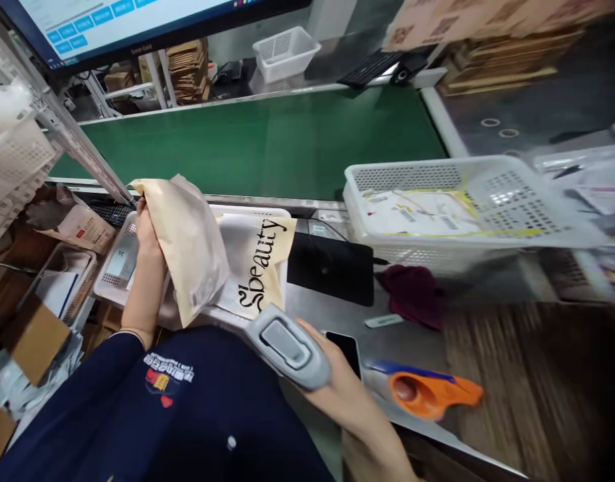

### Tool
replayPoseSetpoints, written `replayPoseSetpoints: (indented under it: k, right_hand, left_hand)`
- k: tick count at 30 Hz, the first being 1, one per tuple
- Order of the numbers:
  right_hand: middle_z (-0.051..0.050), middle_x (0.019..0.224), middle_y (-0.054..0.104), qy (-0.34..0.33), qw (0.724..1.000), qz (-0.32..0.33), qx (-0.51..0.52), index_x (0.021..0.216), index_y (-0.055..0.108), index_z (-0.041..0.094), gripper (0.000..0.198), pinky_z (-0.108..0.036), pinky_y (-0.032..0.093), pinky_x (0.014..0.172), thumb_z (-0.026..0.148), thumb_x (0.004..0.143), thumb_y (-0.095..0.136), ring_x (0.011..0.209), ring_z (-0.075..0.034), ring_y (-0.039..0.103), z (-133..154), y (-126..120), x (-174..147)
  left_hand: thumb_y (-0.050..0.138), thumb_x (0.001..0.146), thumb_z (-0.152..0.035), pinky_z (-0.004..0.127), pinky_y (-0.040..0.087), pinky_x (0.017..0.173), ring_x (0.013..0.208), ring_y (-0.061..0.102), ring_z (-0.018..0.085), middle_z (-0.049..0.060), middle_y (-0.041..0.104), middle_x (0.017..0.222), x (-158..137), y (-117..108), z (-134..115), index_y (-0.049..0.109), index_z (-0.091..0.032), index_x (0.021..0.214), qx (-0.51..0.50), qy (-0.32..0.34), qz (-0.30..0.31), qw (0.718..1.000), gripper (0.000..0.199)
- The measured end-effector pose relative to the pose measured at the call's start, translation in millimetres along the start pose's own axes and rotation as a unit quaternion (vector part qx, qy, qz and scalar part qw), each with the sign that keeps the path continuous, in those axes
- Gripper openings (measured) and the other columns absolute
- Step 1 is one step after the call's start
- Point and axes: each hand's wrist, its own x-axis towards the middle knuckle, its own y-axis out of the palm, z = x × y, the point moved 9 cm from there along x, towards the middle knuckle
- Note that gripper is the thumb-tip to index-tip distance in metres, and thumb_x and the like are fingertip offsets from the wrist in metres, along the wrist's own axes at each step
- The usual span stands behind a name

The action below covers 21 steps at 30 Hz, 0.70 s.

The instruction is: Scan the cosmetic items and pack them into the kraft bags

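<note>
The left hand (145,231) is raised above the near-left part of the desk (418,335), its fingers closed around the upper edge of a tan mailer bag (187,244), which hangs from that grip with its long axis running down and toward the person. The right hand (337,381) sits lower, at the near edge of the desk, fingers wrapped around a grey handheld barcode scanner (287,345) whose head points up and to the left, toward the bag's lower end. So the bag lies up and left of the scanner, just beside it, with a printed "beauty" bag (262,264) lying behind on a white tray (117,268). An orange tape dispenser (428,393) lies to the right of the right hand, a white mesh basket (468,207) further back.
</note>
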Motion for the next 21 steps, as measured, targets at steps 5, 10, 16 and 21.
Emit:
replayPoseSetpoints:
  k: [5,10,16,21]
  right_hand:
    - [-0.010,0.107,0.087,0.156,0.961,-0.213,0.080,0.111,0.084,0.024,0.045,-0.039,0.072,0.080,0.044,0.075,0.101,0.091,-0.032,0.083,-73.6,-44.1,-71.7]
    - [-0.012,0.099,0.087,0.211,0.914,-0.343,0.059,0.100,0.086,0.023,0.061,-0.052,0.074,0.094,0.064,0.058,0.104,0.093,-0.038,0.085,-115.8,-51.7,-100.3]
    - [-0.016,0.113,0.088,0.227,0.903,-0.361,0.050,0.113,0.086,0.020,0.066,-0.054,0.071,0.105,0.060,0.062,0.102,0.106,-0.040,0.085,-113.3,-46.7,-89.8]
    - [-0.011,0.079,0.082,0.264,0.912,-0.309,0.058,0.083,0.081,0.022,0.047,-0.045,0.072,0.073,0.061,0.065,0.101,0.073,-0.034,0.080,-140.6,-37.6,-94.7]
  left_hand:
    - [0.091,0.098,-0.051,0.033,0.062,0.109,0.121,0.077,0.023,0.003,0.078,0.125,-28.2,68.6,-55.8,0.071,-0.026,0.118,0.092,0.169,0.108,0.975,0.038]
    - [0.060,0.117,-0.035,0.061,0.050,0.134,0.154,0.064,0.036,0.014,0.074,0.149,-55.6,157.0,64.6,0.072,-0.024,0.134,0.393,0.153,0.212,0.881,0.024]
    - [0.067,0.111,-0.050,0.079,0.013,0.146,0.184,0.006,0.051,0.022,0.022,0.196,-66.6,143.9,205.2,0.039,-0.018,0.187,0.726,-0.013,0.353,0.589,0.087]
    - [0.058,0.114,-0.064,0.072,0.013,0.148,0.185,0.005,0.046,0.011,0.018,0.199,-63.3,61.2,201.7,0.033,-0.032,0.190,0.717,-0.035,0.413,0.560,0.086]
